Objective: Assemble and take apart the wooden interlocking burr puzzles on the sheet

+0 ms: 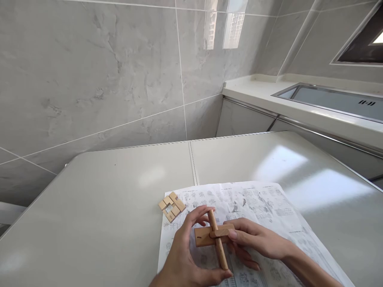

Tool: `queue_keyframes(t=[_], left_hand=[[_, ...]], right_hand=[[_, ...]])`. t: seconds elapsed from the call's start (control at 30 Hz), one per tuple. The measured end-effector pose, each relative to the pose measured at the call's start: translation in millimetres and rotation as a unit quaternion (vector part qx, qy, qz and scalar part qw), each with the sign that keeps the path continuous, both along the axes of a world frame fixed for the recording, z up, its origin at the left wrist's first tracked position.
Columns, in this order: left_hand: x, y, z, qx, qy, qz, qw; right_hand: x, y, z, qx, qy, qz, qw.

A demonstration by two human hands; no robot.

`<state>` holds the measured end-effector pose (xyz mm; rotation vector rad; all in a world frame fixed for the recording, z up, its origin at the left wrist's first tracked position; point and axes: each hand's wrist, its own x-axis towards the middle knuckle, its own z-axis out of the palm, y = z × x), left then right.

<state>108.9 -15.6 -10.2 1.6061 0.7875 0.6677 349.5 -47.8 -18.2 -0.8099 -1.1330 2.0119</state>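
My left hand (188, 255) and my right hand (257, 241) together grip a cross of crossed wooden puzzle bars (214, 237) just above a printed instruction sheet (254, 207). The left fingers curl round the upright bar from the left, thumb at its lower end. The right fingers pinch the flat horizontal bar from the right. A separate notched wooden piece (172, 206) lies on the table at the sheet's upper left corner, a short way beyond my left fingertips.
The sheet lies on a pale grey table (104, 207) with a seam down its middle. Grey tiled wall stands behind. A white counter (269, 97) with a steel sink (338, 101) runs along the right.
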Motion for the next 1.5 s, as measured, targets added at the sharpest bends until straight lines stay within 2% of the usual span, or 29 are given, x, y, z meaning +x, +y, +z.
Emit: queue_keyframes(t=[0.1,0.47,0.83,1.17,1.37,1.5], left_hand=[[2.1,0.7,2.3,-0.001,0.013,0.007,1.000],[5.9,-1.5,1.4,-0.018,0.024,-0.003,1.000],[5.2,-2.1,-4.2,0.019,0.040,0.000,0.999],[9.4,-1.0,0.3,-0.030,0.007,-0.021,0.999],[8.0,-1.8,-3.6,0.003,0.047,0.000,0.999],[7.9,-1.2,-0.7,-0.023,0.047,-0.009,0.999]], right_hand=[[-0.2,0.3,0.9,0.015,-0.027,0.003,1.000],[-2.7,5.4,6.8,0.011,-0.084,-0.073,0.994],[-4.1,4.8,2.7,0.011,-0.082,-0.075,0.994],[-5.1,3.9,3.8,0.024,-0.088,-0.086,0.992],[-5.4,4.1,2.2,0.026,-0.084,-0.086,0.992],[-4.7,5.0,1.7,0.028,-0.084,-0.087,0.992]])
